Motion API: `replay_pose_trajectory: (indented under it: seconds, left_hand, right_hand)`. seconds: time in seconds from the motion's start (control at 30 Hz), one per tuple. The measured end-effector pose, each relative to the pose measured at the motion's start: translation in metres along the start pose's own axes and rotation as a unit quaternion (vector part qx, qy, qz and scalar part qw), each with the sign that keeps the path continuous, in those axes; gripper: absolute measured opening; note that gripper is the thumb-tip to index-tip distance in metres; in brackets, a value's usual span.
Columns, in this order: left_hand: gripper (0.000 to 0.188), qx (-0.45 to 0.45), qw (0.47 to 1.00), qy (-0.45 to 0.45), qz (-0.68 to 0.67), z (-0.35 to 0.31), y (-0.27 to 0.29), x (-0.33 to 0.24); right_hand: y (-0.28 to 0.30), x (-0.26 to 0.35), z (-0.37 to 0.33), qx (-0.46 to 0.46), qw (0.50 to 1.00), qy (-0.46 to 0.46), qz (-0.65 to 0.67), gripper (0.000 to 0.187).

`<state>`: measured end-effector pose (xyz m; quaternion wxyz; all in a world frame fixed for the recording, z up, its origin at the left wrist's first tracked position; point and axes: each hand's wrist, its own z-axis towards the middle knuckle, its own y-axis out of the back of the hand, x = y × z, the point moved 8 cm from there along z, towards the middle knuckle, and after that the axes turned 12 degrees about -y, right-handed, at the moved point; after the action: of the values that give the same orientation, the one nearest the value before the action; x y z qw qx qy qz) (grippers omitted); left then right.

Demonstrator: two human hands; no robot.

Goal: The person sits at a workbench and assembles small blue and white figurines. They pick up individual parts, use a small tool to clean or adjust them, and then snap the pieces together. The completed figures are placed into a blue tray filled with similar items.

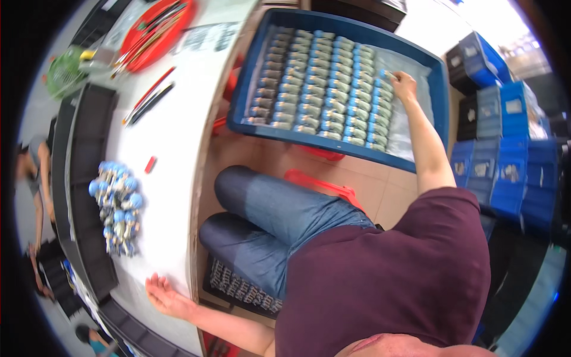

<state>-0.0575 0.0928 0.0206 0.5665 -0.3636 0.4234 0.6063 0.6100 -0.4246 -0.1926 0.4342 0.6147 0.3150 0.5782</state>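
At the right side of a blue tray (437,119), my right hand (405,87) is closed, its fingertips pinching a small blue and grey figurine (385,74) at the far end of the last row. Similar figurines (336,89) lie in several neat rows on the tray's clear lining. My left hand (169,298) lies on the white table near its edge, palm up, fingers loosely bent and apart, with nothing in it. A pile of loose blue and grey figurines (119,205) sits farther along the table, beyond that hand.
On the white table (169,208) lie a small red piece (150,165), pens (148,101) and a red dish (157,35) of brushes. Black trays (89,178) line its far side. Blue bins (505,149) are stacked at right. A red stool (321,184) stands below the tray. Other people are at far left.
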Motion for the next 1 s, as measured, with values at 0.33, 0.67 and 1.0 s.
replay_pose_trajectory:
  seconds: [0.33,0.67,1.0]
  left_hand:
    - [0.022,-0.001,0.996,0.002,-0.085,-0.001,0.003,-0.003]
    - [0.028,-0.004,1.000,-0.005,0.024,-0.004,0.008,0.005]
    - [0.025,0.046,0.998,-0.035,0.014,-0.001,-0.006,-0.007]
  right_hand:
    - [-0.069,-0.056,0.066,0.044,0.989,0.048,-0.130,0.048]
    - [0.026,0.188,-0.159,-0.007,0.936,0.284,0.208,0.024]
    - [0.045,0.144,-0.223,0.073,0.928,0.290,0.222,0.017]
